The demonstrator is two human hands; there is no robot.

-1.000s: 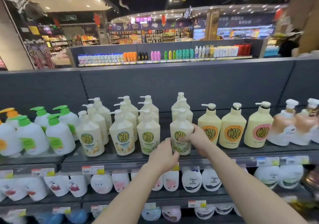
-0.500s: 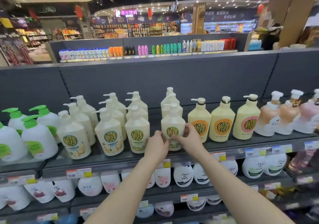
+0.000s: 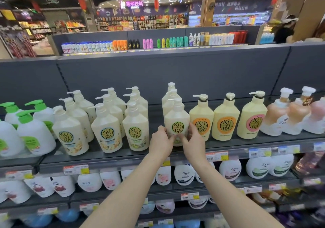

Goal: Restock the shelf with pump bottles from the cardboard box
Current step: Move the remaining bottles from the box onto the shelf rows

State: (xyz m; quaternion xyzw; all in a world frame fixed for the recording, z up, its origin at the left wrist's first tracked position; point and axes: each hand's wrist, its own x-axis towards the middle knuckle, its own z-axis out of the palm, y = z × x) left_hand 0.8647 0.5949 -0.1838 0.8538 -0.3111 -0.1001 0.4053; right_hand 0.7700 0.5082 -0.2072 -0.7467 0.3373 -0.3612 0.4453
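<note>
- Left hand (image 3: 162,142): fingers curled on lower left side of cream pump bottle (image 3: 177,120), label "KUYURA", centre frame.
- Right hand (image 3: 192,140): grips its lower right side; bottle upright at front of top shelf (image 3: 123,159).
- Right of it: three yellow bottles (image 3: 226,120), also "KUYURA"; lower centre, white Dove bottles (image 3: 184,174).
- Vs 0.5 s ago: same bottle, both hands still on it.

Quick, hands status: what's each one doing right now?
Left hand: closed, grips the left side of the cream Kuyura pump bottle.
Right hand: closed, grips the right side of the same bottle.
</note>
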